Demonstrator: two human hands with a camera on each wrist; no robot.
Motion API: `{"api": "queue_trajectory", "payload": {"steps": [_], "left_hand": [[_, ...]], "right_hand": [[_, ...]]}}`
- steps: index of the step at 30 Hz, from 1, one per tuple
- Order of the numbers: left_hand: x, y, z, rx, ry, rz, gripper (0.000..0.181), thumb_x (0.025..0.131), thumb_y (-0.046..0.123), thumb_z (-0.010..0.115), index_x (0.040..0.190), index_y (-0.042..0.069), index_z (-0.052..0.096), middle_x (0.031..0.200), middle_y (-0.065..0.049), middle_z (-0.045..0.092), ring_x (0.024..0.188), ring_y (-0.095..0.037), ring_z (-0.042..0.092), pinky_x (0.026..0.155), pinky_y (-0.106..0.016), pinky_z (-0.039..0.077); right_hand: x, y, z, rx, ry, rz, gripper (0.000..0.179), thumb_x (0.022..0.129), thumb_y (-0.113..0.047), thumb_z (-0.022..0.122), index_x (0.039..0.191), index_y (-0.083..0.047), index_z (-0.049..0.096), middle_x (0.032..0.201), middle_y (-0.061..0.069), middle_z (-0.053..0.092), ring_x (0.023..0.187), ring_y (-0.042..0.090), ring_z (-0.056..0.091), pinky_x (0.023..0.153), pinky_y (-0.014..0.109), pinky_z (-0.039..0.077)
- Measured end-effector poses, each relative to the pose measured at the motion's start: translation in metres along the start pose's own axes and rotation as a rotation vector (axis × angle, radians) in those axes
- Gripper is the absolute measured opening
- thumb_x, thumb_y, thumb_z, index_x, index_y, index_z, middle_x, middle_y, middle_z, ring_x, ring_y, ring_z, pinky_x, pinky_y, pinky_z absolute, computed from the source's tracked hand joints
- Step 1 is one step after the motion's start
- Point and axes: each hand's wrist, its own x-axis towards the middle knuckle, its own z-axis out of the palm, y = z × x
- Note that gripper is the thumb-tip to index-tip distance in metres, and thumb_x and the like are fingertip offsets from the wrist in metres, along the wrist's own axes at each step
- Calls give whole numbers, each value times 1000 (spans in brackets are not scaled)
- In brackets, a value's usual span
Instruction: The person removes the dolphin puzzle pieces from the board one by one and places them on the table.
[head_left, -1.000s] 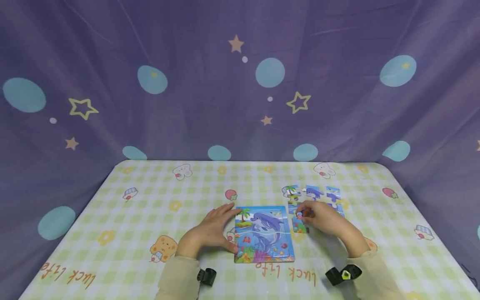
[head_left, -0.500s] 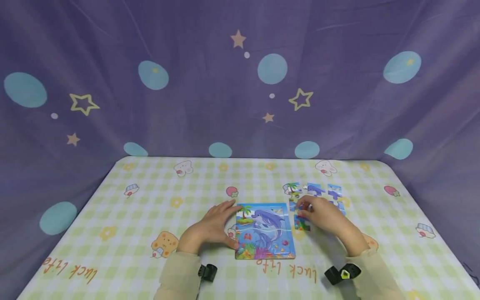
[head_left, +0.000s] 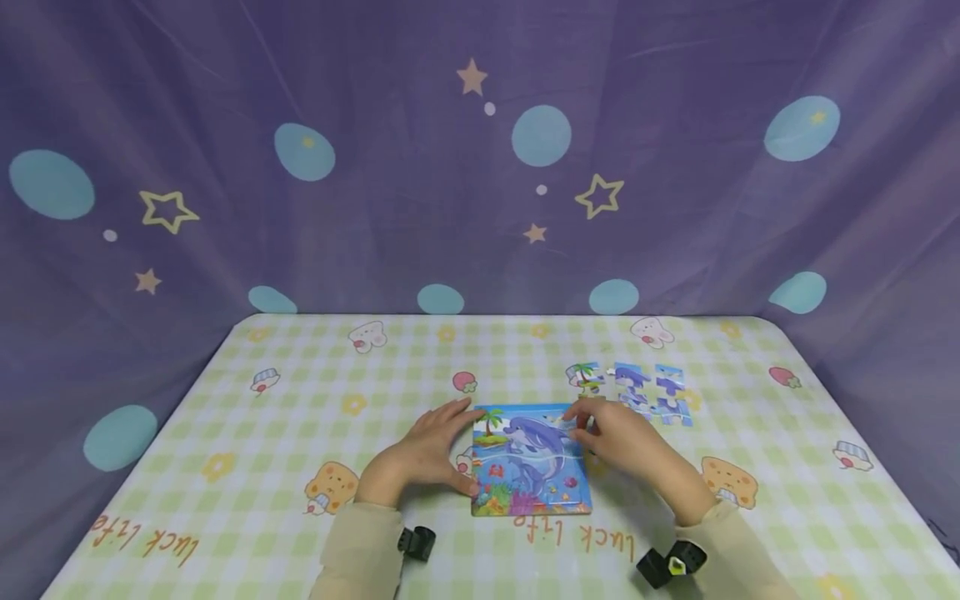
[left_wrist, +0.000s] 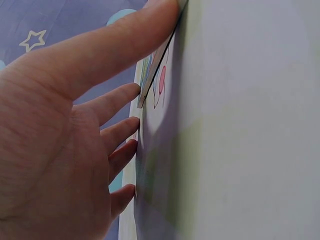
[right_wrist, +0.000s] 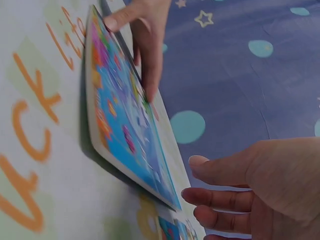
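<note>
A jigsaw puzzle board [head_left: 525,462] with dolphins, a palm tree and coral lies flat on the table. My left hand [head_left: 422,454] spans its left edge, the thumb at the lower corner and the index finger at the upper one. In the left wrist view its fingers [left_wrist: 117,102] are outstretched. My right hand [head_left: 626,437] is over the board's upper right corner. From the right wrist, the thumb and fingers look apart, with nothing visible between them. Loose puzzle pieces [head_left: 630,377] lie in rows beyond that hand, which hides some of them.
A checked cloth with printed cartoons covers the table [head_left: 285,433]. Behind it hangs a purple curtain [head_left: 420,208] with stars and blue ovals. A dark wrist camera [head_left: 671,565] sits at my right cuff, another camera [head_left: 417,543] at my left.
My right hand has moved left from the loose pieces to the board's upper right corner. More of the right-hand pieces now show. The left hand stays at the board's left edge.
</note>
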Motion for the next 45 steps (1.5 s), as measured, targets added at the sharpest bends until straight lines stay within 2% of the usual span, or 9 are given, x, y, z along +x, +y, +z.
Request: {"api": "queue_trajectory", "payload": {"steps": [9,17,23,27,29,39,45], "left_hand": [[0,0,-1,12,2,-3,110,60,40,94,151,10,41,161,-16,24,147,-39,20,119,-56,13],[-2,0,-1,4,-7,-9,110,60,41,94,151,9,40,161,-16,23,147,-40,19,119,-57,12],[-3,0,0,10,-5,-5,110,60,42,93,151,10,40,161,-16,23,147,-40,19,119,-58,12],[-3,1,0,6,-3,3,110,60,42,94,151,9,41,160,-17,24,146,-40,20,119,-58,12],[-3,2,0,4,-1,10,110,60,41,94,151,9,41,160,-18,25,146,-41,20,119,-59,12],[-1,1,1,1,4,15,110,59,41,94,151,9,41,160,-18,24,146,-41,21,118,-59,12],[0,-1,0,3,7,15,110,59,41,94,151,9,40,160,-18,24,146,-42,21,118,-59,12]], "right_hand": [[-2,-18,14,-20,-12,-14,16,89,-16,74,105,-17,71,89,-10,63,69,5,53,60,27,46],[-7,-28,26,87,-175,-133,30,88,-21,76,115,-11,67,93,-5,60,66,5,53,57,25,47],[-11,-35,37,1,-195,-192,33,85,-24,79,114,-14,67,107,-2,60,75,2,55,64,24,50],[-13,-39,41,-22,-211,-189,35,84,-23,80,116,-14,68,110,-4,57,81,4,56,69,26,53],[-14,-40,43,-11,-222,-184,35,84,-22,80,116,-15,68,106,-6,56,82,4,56,70,26,53],[-13,-38,45,12,-237,-183,35,83,-20,79,116,-13,68,100,-9,52,75,2,51,64,20,50],[-11,-39,44,13,-234,-186,34,84,-19,79,116,-13,68,100,-8,52,79,2,53,67,22,51]]}}
